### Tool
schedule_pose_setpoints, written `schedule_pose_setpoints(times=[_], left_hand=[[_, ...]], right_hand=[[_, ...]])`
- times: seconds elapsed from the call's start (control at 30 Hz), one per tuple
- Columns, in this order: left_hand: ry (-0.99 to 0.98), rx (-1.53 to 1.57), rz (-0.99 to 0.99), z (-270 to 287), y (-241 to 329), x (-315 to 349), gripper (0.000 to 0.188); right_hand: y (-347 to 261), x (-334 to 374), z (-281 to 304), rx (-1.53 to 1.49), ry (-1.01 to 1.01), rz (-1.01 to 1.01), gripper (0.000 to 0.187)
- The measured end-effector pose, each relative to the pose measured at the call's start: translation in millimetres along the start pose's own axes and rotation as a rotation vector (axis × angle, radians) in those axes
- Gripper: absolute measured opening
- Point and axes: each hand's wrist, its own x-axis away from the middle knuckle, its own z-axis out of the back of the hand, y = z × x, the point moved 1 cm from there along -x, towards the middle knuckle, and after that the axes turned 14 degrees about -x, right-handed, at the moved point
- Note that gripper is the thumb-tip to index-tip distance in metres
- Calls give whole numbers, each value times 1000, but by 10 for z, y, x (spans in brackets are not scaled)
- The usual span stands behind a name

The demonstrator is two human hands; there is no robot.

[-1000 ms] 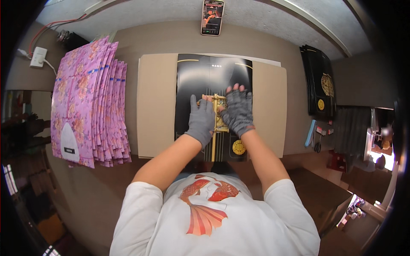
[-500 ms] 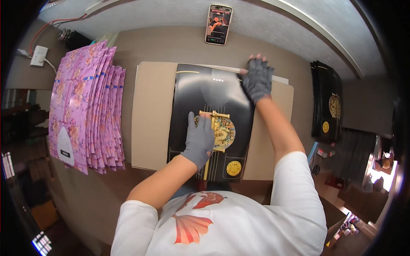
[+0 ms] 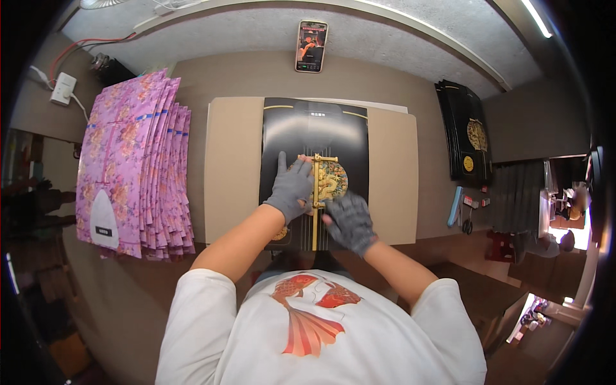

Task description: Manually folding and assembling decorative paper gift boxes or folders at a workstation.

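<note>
A glossy black printed sheet (image 3: 346,135), with gold bars and a round multicoloured dragon emblem, lies on a tan cardboard board (image 3: 393,173) right in front of me. My left hand (image 3: 290,189), in a grey fingerless glove, rests flat on it with fingers spread, just left of the emblem. Over the sheet's lower right part is my right hand (image 3: 350,221), in a dark grey glove, slightly blurred, its thumb apart from the fingers. Nothing shows in either hand. The right hand covers the sheet's lower right corner.
A thick stack of pink-purple floral sheets (image 3: 128,167) stands at the left. More black printed pieces (image 3: 463,131) lie at the right, near scissors (image 3: 468,224) and a blue strip (image 3: 455,205). A phone (image 3: 312,46) is propped at the back; a white power socket (image 3: 62,88) sits far left.
My right hand has come down from the far right corner of the sheet to its lower right part. My left hand stays on the sheet. The whole view has shifted a little.
</note>
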Motion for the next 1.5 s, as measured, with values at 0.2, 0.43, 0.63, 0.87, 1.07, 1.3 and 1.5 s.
schedule_pose_setpoints(times=[0.2, 0.43, 0.63, 0.87, 1.07, 1.3, 1.5], left_hand=[[352, 216, -207, -423, -298, -33, 101], [496, -34, -64, -433, -1162, -854, 85], [424, -43, 163, -272, -1728, -1625, 87], [479, -41, 31, -506, -965, -565, 95], [387, 216, -199, -958, 93, 1189, 91], [457, 254, 19, -1018, 293, 1425, 83], [493, 905, 597, -822, 193, 1353, 62]], right_hand=[[235, -554, -341, 109, 146, -108, 76], [187, -539, -301, 45, 100, -148, 78], [165, -528, -304, 36, 70, -171, 78], [192, -513, -299, 53, 153, -110, 73], [246, -464, -369, 113, 257, -176, 70], [144, 680, -370, 196, 198, -258, 73], [264, 1229, -559, 158, 137, -270, 77]])
